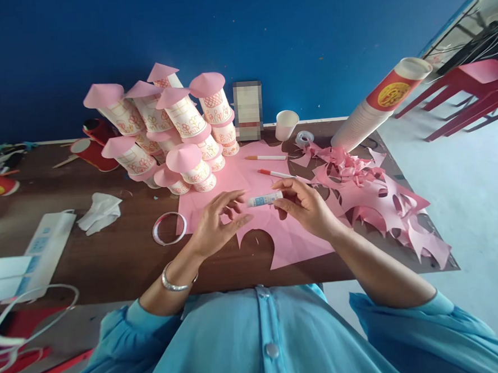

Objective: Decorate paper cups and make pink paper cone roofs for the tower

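Note:
A small white tube with blue print (261, 200) lies level above the pink paper (294, 240). My right hand (305, 205) pinches its right end between thumb and fingers. At the tube's left end, my left hand (219, 222) has its fingers apart and curved, with nothing in them. Just beyond the hands, an orange-brown marker (266, 158) and a red marker (276, 174) rest on the pink paper. Paper-cup towers with pink cone roofs and drawn flowers (186, 120) stand stacked behind my left hand.
A roll of tape (169, 229) lies left of my left hand, near a crumpled tissue (100, 212). Pink scraps (376, 195) cover the table's right side. A tall stack of cups (367, 120) leans at the back right, beyond a single cup (286, 125).

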Available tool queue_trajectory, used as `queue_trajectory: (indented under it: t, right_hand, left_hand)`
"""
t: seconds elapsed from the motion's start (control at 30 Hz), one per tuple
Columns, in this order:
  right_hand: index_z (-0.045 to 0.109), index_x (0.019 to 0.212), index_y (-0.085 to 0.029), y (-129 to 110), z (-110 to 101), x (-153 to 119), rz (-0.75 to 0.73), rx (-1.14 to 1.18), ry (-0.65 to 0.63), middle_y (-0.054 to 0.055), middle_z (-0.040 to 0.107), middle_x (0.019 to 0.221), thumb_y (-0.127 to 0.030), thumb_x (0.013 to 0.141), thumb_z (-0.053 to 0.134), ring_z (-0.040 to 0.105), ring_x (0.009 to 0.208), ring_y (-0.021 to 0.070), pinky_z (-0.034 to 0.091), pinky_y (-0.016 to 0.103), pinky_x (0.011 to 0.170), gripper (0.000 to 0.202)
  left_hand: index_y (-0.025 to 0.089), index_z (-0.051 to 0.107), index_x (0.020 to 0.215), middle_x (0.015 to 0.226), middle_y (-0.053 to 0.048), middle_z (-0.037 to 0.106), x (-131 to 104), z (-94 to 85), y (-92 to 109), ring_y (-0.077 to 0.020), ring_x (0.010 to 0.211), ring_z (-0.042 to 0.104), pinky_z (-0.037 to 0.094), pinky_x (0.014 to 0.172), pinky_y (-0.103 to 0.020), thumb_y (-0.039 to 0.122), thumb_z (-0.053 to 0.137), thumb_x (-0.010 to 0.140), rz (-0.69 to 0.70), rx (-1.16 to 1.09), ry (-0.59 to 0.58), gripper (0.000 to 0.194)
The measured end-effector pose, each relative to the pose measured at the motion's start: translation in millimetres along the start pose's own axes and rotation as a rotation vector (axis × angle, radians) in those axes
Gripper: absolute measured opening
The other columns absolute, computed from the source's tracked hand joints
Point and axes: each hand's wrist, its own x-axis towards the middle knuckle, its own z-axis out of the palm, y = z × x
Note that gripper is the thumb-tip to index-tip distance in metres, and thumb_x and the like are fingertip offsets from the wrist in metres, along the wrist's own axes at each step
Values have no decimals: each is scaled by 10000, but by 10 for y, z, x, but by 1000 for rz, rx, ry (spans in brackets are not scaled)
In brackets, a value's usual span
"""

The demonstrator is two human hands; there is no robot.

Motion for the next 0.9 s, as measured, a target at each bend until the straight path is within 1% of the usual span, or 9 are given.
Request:
queue_trajectory:
  t: [0.07,0.13,0.27,0.37,0.43,0.53,0.63,0.73,0.9]
  right_hand:
    - [635,1003,-209,-67,37,4,-19,-11,-23,-22,681,727,-569,974,704,684,581,132,517,263,577,367]
    - [611,925,-219,-124,64,11,-40,-52,-19,-24,680,675,-603,976,688,671,535,134,491,259,542,395]
    - [560,779,-236,-152,83,18,-55,-142,17,-42,611,534,-680,1010,580,560,417,115,413,261,486,500]
    - [527,677,-234,-107,66,17,-31,-162,-36,-21,577,510,-723,1051,421,535,417,115,409,273,500,624]
    - [598,758,-220,-75,39,18,-44,-177,-59,-6,618,580,-765,1030,415,577,467,129,429,278,527,635]
    - [661,993,-210,-51,-5,19,-92,-222,-63,5,683,695,-777,977,537,631,571,151,450,276,580,580]
    - [625,826,-214,-35,-24,12,-72,-257,-87,-1,647,611,-731,1021,502,583,549,141,421,273,588,566]
    - [562,698,-220,-11,-17,-2,32,-199,-122,-6,584,523,-738,1043,421,529,488,134,390,275,547,638]
    - [625,854,-211,-13,-10,-9,28,-178,-92,-9,620,606,-786,994,485,545,540,138,407,276,577,608]
  left_hand:
    - [194,751,1122,866,-32,738,38,50,95,-126,711,672,571,621,-234,366,784,930,-35,-89,0,259]
    - [193,760,980,773,-9,715,60,90,153,-116,664,639,544,596,-226,324,794,920,-31,-87,65,147]
    - [194,743,955,788,-13,735,74,104,228,-120,676,642,548,622,-240,243,806,902,106,6,137,95]
    - [195,732,965,809,-18,742,83,82,266,-122,691,649,557,644,-247,220,777,924,181,61,136,66]
    - [195,724,971,812,-12,733,91,70,275,-118,693,645,558,648,-244,207,770,925,186,80,149,66]
    - [192,714,972,794,1,706,101,63,272,-108,682,625,552,648,-235,177,761,921,186,95,166,72]
    - [196,700,962,797,-3,702,111,63,272,-118,709,634,567,683,-256,162,737,928,219,86,144,61]
    - [209,689,965,810,-6,707,125,64,278,-133,733,647,577,703,-278,151,717,926,232,86,131,76]
    - [211,691,964,821,-7,723,138,67,282,-134,737,663,575,716,-281,170,724,935,236,96,125,60]
